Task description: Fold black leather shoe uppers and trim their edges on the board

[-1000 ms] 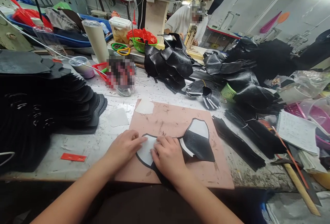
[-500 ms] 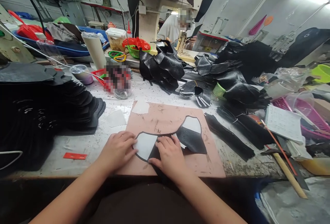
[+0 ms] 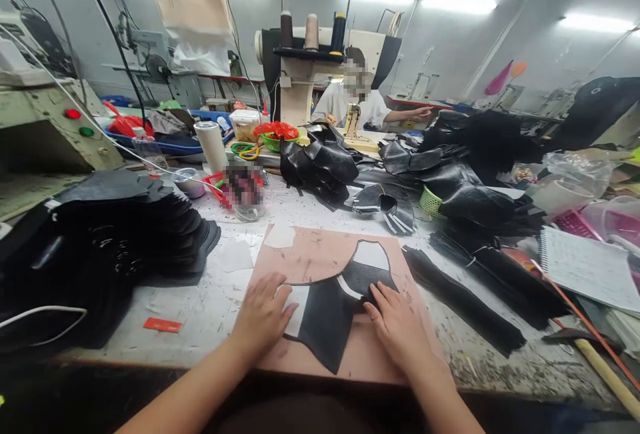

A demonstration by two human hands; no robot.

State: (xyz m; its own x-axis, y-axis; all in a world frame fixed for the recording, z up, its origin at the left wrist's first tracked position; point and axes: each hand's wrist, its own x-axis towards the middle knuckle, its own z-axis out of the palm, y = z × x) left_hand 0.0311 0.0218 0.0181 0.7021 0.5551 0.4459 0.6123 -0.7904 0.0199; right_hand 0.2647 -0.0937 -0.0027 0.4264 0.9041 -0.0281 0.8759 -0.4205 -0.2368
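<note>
A black piece with white patches lies flat on a pinkish board at the table's front edge. Its outline curves, with a white patch at the left end, another at the upper right and a thin white strip between. My left hand rests on the left white patch, fingers apart. On the lower edge of the right part lies my right hand, its fingers spread and pointing up and left. Neither hand grips anything.
Stacked black pieces stand at the left, near a red strip. Black strips, a notebook and a hammer lie right. Behind are black leather parts and a person at a sewing machine.
My right hand has moved right, off the middle of the piece, whose black centre now shows spread flat. The camera view has tilted up. The person behind has stretched an arm out to the right.
</note>
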